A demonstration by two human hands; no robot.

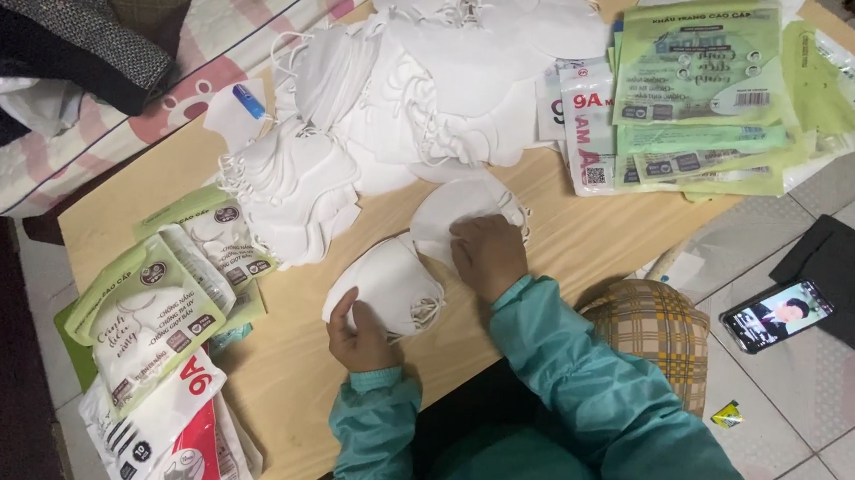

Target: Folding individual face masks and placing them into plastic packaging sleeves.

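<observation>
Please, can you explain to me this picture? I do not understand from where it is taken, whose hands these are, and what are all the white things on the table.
There is one picture, taken by a camera worn on a person's head, looking down at their own two bare hands. No machine is involved.

The person wears a teal jacket and works at a low wooden table. The left hand holds the edge of a small stack of white face masks. The right hand presses on another white mask beside it.

Behind them lies a large pile of loose white masks. Empty green and white packets are stacked at the far right, and filled packets lie at the near left.

On the tiled floor, a phone shows a video.
</observation>
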